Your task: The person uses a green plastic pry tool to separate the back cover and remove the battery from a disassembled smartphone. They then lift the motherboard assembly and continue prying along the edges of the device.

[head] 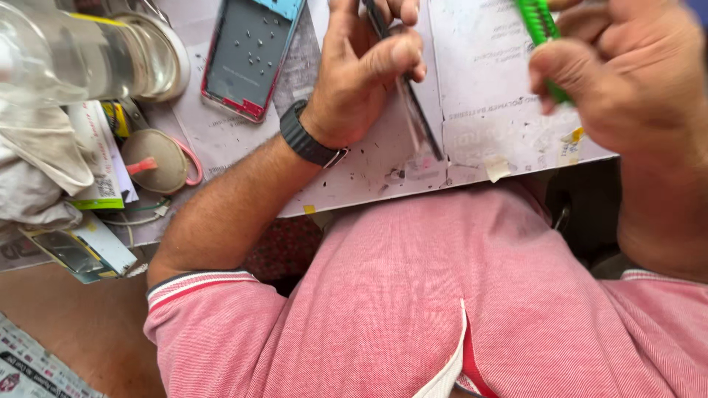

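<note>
A person in a pink-red ribbed polo shirt works at a pale paper-covered bench top w/ 2 bare hands. The left hand, a black band on its wrist, is closed on a thin dark flat panel w/ a glassy edge, thumb pressed on top, fingers curled behind; the panel stands on its long edge, lower end touching the bench near the front rim, top end hidden by the fingers. The right hand is blurred but grips a bright green plastic tool handle btwn thumb and forefinger; the tool's tip is out of view. Upper left on the bench lies an opened phone frame w/ red rim and grey inner plate, well apart from both hands. Further left: a clear glass bottle lying on its side, a crumpled whitish cloth, a round tan disc w/ a pink tab and a small card packet. The panel looks light, stiff and brittle, prob. slick on its faces; it is best held by the long edges, approx. mid-length, w/o flexing.
</note>
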